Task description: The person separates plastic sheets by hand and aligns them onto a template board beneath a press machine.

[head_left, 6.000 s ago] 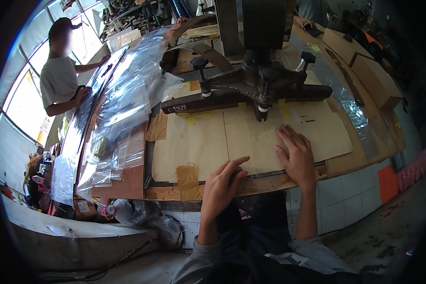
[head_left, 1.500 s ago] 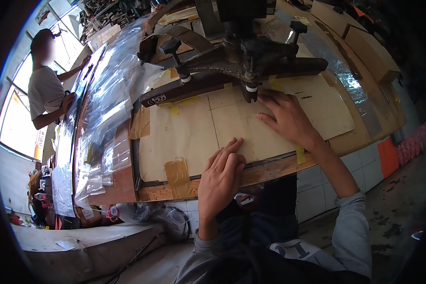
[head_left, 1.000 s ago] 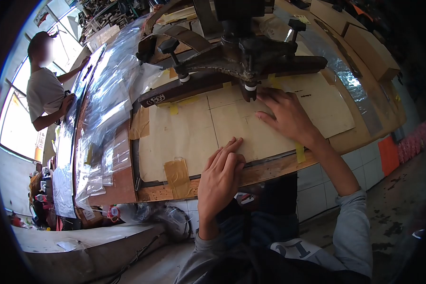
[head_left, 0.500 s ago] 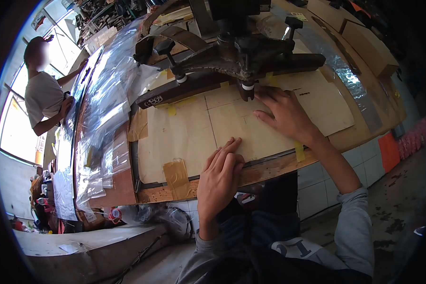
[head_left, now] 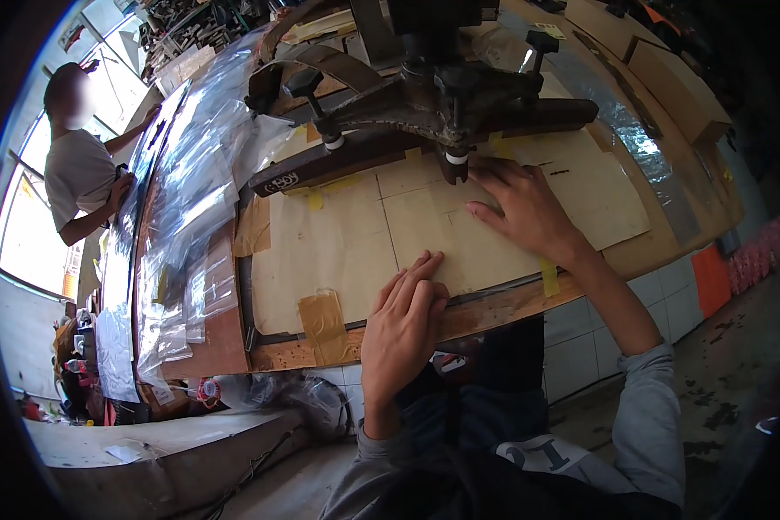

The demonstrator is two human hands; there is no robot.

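Note:
A cream sheet [head_left: 321,251] with pencil-like lines lies on a wooden-edged work board [head_left: 485,322], with yellow and brown tape on it. My left hand [head_left: 400,325] rests at the sheet's near edge, its fingers stretched forward and holding nothing. Further up on the right, my right hand [head_left: 524,211] lies on the sheet with its fingers extended and thumb apart. Its fingertips are beside a dark notched machine tip [head_left: 456,165] with a white ring. Behind that, a long dark bar [head_left: 364,161] with white writing crosses the sheet beneath a black machine head [head_left: 425,104].
Clear plastic film [head_left: 195,191] covers the board's left side. A person [head_left: 82,169] stands at far left with both hands on a sheet edge. Cardboard boxes [head_left: 672,87] lie at back right. Brown tape [head_left: 323,328] holds the near left edge.
Both of my hands stay in place on the sheet. Only a very slight shift of the whole view shows.

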